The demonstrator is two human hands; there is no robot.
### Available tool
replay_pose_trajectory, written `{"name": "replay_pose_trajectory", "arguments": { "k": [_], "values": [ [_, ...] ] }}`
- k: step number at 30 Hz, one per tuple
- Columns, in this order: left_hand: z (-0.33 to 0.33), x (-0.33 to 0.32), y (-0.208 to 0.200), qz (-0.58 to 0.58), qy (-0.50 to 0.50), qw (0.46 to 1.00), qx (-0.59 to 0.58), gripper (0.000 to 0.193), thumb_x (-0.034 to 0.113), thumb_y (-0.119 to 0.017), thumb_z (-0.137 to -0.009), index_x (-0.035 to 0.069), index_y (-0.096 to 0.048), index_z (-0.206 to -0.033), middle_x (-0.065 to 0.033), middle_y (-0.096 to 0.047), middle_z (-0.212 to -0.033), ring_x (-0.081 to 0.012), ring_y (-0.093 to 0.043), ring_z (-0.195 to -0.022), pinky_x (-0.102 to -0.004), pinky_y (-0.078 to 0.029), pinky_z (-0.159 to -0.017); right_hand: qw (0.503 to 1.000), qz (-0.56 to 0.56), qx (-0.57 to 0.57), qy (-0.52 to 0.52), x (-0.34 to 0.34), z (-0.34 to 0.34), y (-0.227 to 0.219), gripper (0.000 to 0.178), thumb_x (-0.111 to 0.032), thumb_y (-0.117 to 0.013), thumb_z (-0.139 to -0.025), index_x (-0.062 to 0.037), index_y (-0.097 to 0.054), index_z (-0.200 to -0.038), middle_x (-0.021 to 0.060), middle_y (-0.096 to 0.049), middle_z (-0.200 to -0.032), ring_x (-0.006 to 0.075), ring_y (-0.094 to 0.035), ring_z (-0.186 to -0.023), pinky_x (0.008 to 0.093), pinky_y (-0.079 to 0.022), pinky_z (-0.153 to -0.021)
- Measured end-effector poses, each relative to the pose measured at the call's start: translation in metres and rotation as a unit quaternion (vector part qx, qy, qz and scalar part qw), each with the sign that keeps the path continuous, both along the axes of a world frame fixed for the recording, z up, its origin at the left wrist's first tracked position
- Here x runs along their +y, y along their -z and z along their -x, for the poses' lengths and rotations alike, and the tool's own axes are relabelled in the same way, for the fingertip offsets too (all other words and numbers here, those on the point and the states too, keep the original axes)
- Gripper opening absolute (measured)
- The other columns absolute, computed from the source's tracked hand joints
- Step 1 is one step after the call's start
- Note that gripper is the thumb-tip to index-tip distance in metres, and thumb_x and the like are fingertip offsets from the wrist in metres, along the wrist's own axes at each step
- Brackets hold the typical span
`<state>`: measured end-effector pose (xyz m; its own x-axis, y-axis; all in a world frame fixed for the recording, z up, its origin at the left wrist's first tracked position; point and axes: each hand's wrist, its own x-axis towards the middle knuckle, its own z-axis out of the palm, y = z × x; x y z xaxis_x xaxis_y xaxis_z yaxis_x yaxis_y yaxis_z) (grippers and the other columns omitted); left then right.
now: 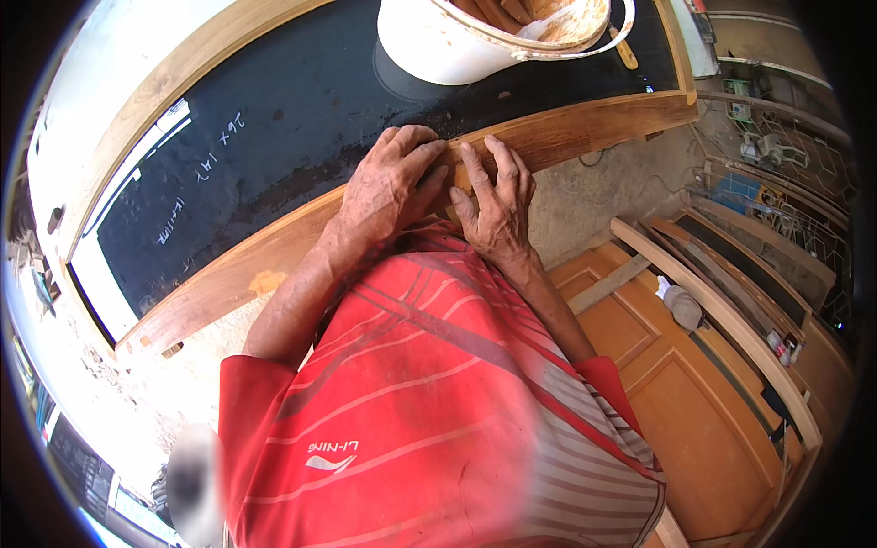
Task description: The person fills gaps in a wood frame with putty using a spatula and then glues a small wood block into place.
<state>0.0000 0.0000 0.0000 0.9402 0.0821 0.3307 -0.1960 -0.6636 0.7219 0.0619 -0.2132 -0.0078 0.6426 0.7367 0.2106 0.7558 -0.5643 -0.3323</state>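
A long wooden frame (566, 130) with a black panel (301, 119) set in it lies in front of me. My left hand (393, 178) rests at its near rail, fingers curled together; whatever they may hold is hidden. Just right of it, my right hand (501, 196) lies on the same rail with its fingers stretched and the thumb apart. Between the hands, a short stretch of the brown wood shows. A lighter tan patch (267, 282) marks the rail left of my left forearm.
On the panel stands a white bucket (438, 46) with brown smears and several items inside. A tool's wooden handle (625, 49) lies beside it. At the right are an orange-brown panelled door (694, 411), a long timber (722, 320) and a rounded grey object (682, 308).
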Motion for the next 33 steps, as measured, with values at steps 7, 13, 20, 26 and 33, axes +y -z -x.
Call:
{"name": "replay_pose_trajectory", "arguments": {
  "k": [7,13,20,26,33],
  "values": [
    [-0.003,-0.002,0.002,0.022,-0.014,1.000,0.008,0.032,0.011,-0.079,-0.090,0.001,-0.074,-0.121,-0.0153,-0.069,-0.123,-0.0360,-0.067,-0.111,-0.0447,-0.058,-0.096,1.000,0.003,-0.006,0.005,0.002,-0.003,-0.003,0.070,-0.031,-0.076,-0.095,-0.0126,-0.055,-0.159,0.0205,-0.041,-0.159,0.0406,-0.043,-0.140,0.0556,-0.037,-0.115],
    [0.000,-0.001,0.001,0.025,-0.015,0.999,0.022,0.031,0.012,-0.078,-0.092,0.001,-0.074,-0.121,-0.0154,-0.069,-0.124,-0.0359,-0.066,-0.112,-0.0448,-0.057,-0.097,1.000,0.002,-0.001,0.008,0.003,0.000,-0.002,0.069,-0.032,-0.076,-0.095,-0.0117,-0.056,-0.158,0.0205,-0.041,-0.159,0.0407,-0.043,-0.140,0.0559,-0.037,-0.115],
    [-0.001,0.001,-0.001,0.015,-0.002,1.000,0.007,0.032,0.012,-0.077,-0.093,0.001,-0.074,-0.122,-0.0154,-0.069,-0.124,-0.0362,-0.066,-0.113,-0.0448,-0.057,-0.098,1.000,-0.008,-0.012,0.008,0.002,-0.001,0.003,0.066,-0.035,-0.071,-0.097,-0.0108,-0.057,-0.157,0.0207,-0.042,-0.159,0.0410,-0.045,-0.140,0.0558,-0.037,-0.115],
    [-0.002,0.003,-0.008,-0.013,0.013,1.000,-0.006,0.035,0.012,-0.078,-0.092,0.002,-0.073,-0.125,-0.0152,-0.068,-0.126,-0.0362,-0.066,-0.112,-0.0450,-0.057,-0.098,1.000,-0.013,-0.014,0.009,0.001,-0.002,0.005,0.066,-0.036,-0.070,-0.097,-0.0118,-0.057,-0.157,0.0204,-0.043,-0.158,0.0408,-0.045,-0.140,0.0554,-0.037,-0.115],
    [-0.002,0.000,-0.005,0.010,0.006,0.999,0.035,0.040,0.015,-0.079,-0.091,0.005,-0.073,-0.129,-0.0141,-0.068,-0.127,-0.0353,-0.065,-0.113,-0.0446,-0.056,-0.098,0.999,-0.039,-0.018,0.015,0.002,-0.002,0.011,0.071,-0.038,-0.069,-0.097,-0.0033,-0.053,-0.157,0.0206,-0.045,-0.157,0.0401,-0.046,-0.139,0.0547,-0.037,-0.115]
  ]
}}
